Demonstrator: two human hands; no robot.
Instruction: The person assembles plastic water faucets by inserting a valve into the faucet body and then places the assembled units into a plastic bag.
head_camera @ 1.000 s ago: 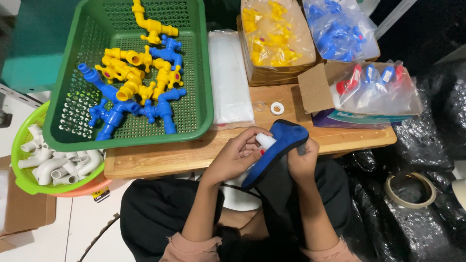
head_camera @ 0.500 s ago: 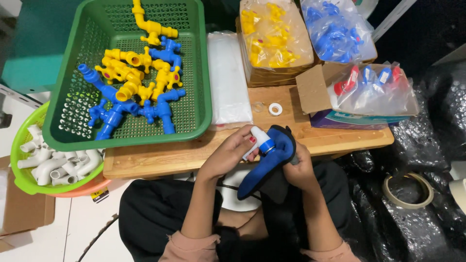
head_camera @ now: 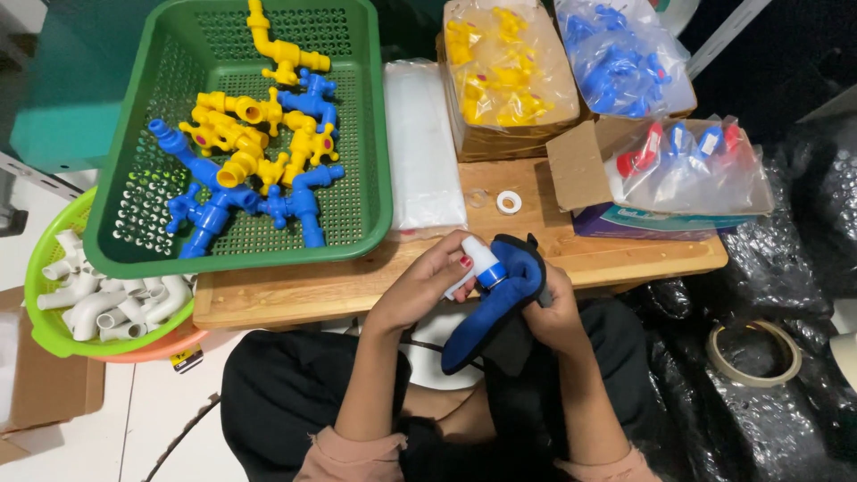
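Plastic, light and stiff by the look: the white-and-blue fitting [head_camera: 483, 264], above the counter's [head_camera: 357, 286] six-o'clock edge, sits pinched in the left hand [head_camera: 428, 284] while the right hand [head_camera: 555, 308] clasps it through a blue cloth [head_camera: 500, 303] for grip.

green basket [head_camera: 375, 134] blocks left (table [head_camera: 295, 290] edge bare)

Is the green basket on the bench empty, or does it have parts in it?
It has parts in it. The green basket holds a loose pile of yellow taps and blue taps, mostly toward its left and middle; much of the perforated floor still shows.
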